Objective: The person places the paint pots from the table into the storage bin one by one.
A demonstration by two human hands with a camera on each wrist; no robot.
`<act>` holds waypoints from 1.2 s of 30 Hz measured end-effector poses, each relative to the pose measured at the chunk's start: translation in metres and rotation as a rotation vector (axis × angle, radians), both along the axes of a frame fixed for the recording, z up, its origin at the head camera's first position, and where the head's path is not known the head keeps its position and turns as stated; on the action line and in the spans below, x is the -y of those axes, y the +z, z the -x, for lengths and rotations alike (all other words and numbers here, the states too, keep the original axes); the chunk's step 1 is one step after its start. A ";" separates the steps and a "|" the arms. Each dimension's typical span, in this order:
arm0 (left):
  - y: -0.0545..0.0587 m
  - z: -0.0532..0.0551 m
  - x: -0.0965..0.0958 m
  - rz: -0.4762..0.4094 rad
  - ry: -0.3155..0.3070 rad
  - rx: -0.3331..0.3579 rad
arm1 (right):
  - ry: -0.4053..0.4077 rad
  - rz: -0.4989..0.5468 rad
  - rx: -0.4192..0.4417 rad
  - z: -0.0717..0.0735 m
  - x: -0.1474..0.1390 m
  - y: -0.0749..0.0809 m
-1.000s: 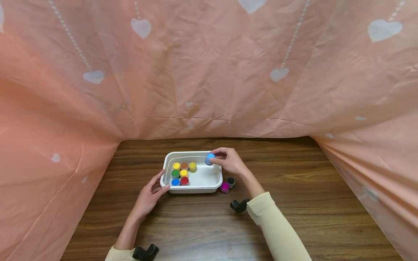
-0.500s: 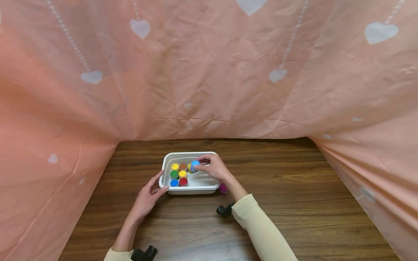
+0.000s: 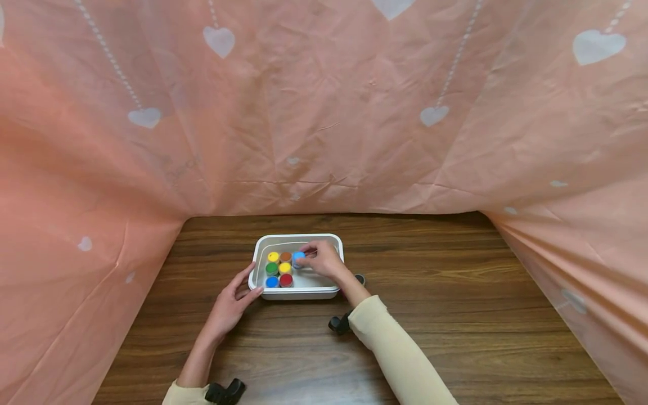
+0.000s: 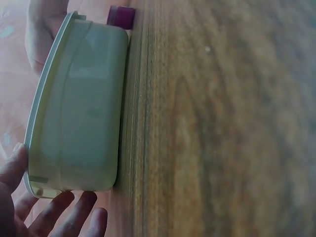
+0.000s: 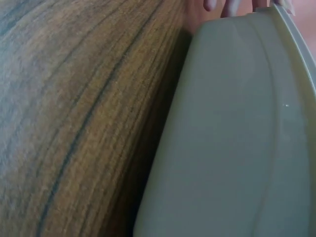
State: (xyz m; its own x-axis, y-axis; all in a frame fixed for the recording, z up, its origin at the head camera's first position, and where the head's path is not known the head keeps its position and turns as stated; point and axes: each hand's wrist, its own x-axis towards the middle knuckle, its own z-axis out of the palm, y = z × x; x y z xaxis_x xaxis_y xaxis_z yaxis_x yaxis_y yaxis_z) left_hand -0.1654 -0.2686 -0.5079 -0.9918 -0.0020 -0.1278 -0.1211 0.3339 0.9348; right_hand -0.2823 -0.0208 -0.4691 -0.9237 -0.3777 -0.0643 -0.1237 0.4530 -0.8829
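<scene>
A white plastic tray (image 3: 304,294) holds several small paint pots with coloured lids. My right hand (image 3: 326,261) reaches into it and pinches a light-blue-lidded paint pot (image 3: 298,257) between thumb and fingers. That pot overlaps the spot of a yellow pot, now hidden. Left of it stand a brown pot (image 3: 286,257), two yellow pots, a green pot (image 3: 272,269), a darker blue pot (image 3: 272,282) and a red pot (image 3: 286,280). My left hand (image 3: 230,304) grips the tray's near left corner, thumb at the rim and fingers against the end wall in the left wrist view.
A black-lidded pot (image 3: 360,279) stands on the wooden table (image 3: 455,315) just right of the tray, partly behind my right wrist. Beside the tray a magenta pot (image 4: 121,17) shows in the left wrist view. Pink cloth (image 3: 324,140) with white hearts encloses the table.
My right hand has carried the light blue pot leftward from the tray's far right area and lowered it beside the brown pot, covering the yellow one. My left hand has stayed on the corner.
</scene>
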 end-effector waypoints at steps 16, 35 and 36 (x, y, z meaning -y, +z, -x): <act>-0.001 0.001 0.000 0.000 -0.001 -0.007 | 0.012 -0.069 -0.005 -0.002 0.004 -0.006; -0.003 0.001 0.001 0.001 0.001 -0.011 | 0.059 -0.133 -0.024 0.001 0.006 -0.013; -0.003 0.001 0.001 0.001 0.003 -0.010 | 0.061 -0.139 -0.024 0.001 0.006 -0.013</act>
State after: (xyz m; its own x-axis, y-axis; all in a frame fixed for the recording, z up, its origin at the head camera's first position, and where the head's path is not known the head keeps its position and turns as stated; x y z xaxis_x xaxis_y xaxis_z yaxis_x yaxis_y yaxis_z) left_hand -0.1661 -0.2694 -0.5106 -0.9930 -0.0048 -0.1181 -0.1129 0.3347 0.9355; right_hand -0.2831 -0.0272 -0.4821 -0.9012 -0.4224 -0.0976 -0.1755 0.5615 -0.8086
